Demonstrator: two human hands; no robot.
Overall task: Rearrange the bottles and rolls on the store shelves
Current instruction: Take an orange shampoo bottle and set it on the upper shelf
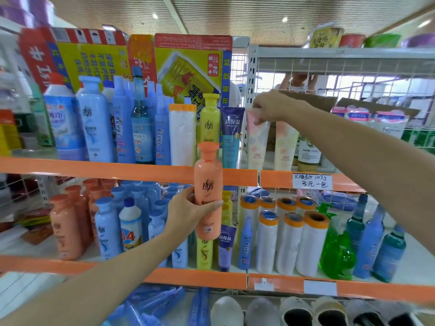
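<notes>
My left hand (188, 211) grips an orange shampoo bottle (208, 175) upright in front of the upper shelf's orange edge (117, 169). My right hand (270, 107) pinches the top of a pale pink tube (257, 142) standing on the upper shelf, next to a second peach tube (286, 147). A yellow bottle (209, 121), a purple-and-teal tube (231, 137) and a white roll with an orange cap (182, 135) stand just left of it. Several orange-capped white rolls (289, 236) stand on the lower shelf.
Blue bottles (122, 121) crowd the upper shelf's left; orange bottles (67, 227) and blue ones fill the lower left. A green pump bottle (336, 250) and teal bottles (388, 252) stand lower right. Shoes (296, 311) lie on the bottom shelf. A person (297, 82) stands behind the wire back.
</notes>
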